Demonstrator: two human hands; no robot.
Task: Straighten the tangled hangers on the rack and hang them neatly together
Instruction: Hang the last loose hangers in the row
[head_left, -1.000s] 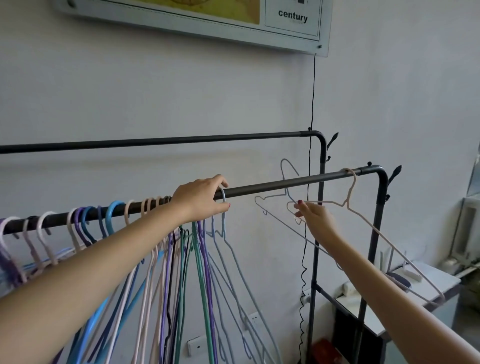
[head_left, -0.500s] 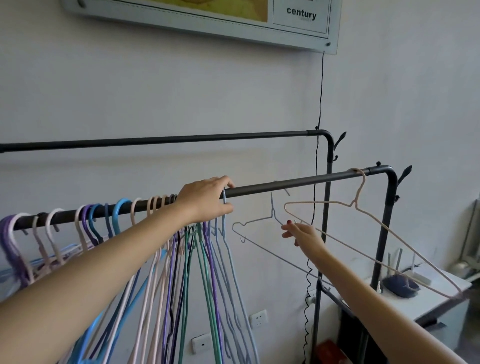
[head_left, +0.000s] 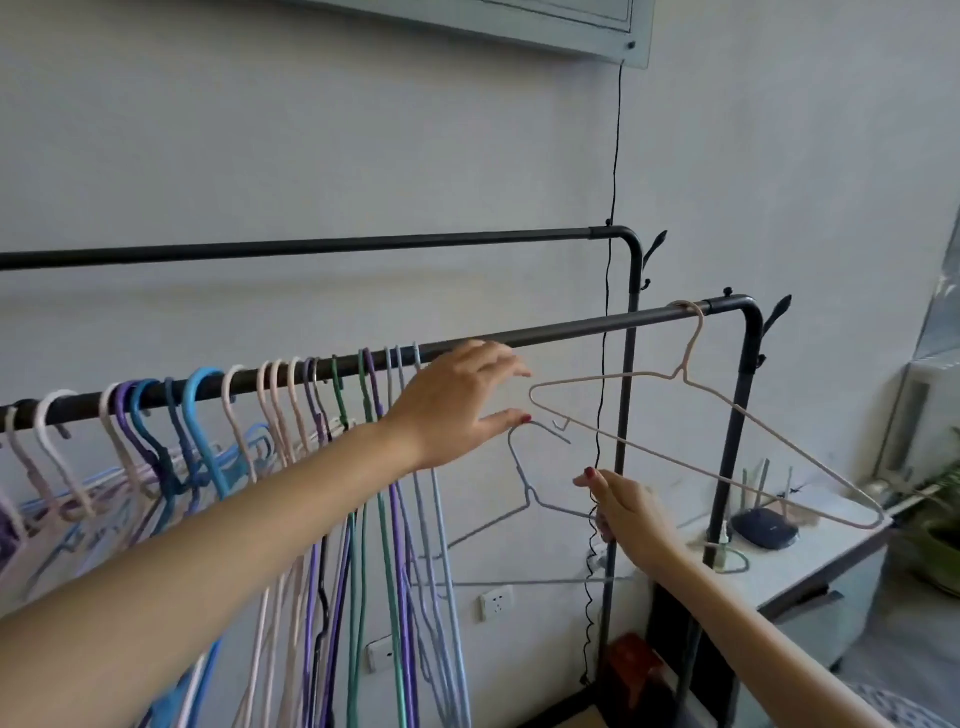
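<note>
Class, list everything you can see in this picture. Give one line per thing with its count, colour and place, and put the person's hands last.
Front rail: one, dark grey, runs across the middle.
Back rail: one, dark grey, higher, nearer the wall.
Bunched hangers: many, too crowded to count; pink, purple, blue, green, black; on the front rail's left part.
Pink hanger: one, alone near the front rail's right end.
Grey-blue hanger: one, off the rail, held below it.
Cord: one, black, down the wall.
Sockets: two, white, low on the wall.
Router: one, dark, on the white cabinet.
Left hand: open, reaching toward the grey-blue hanger's hook.
Right hand: grips the grey-blue hanger's shoulder.
</note>
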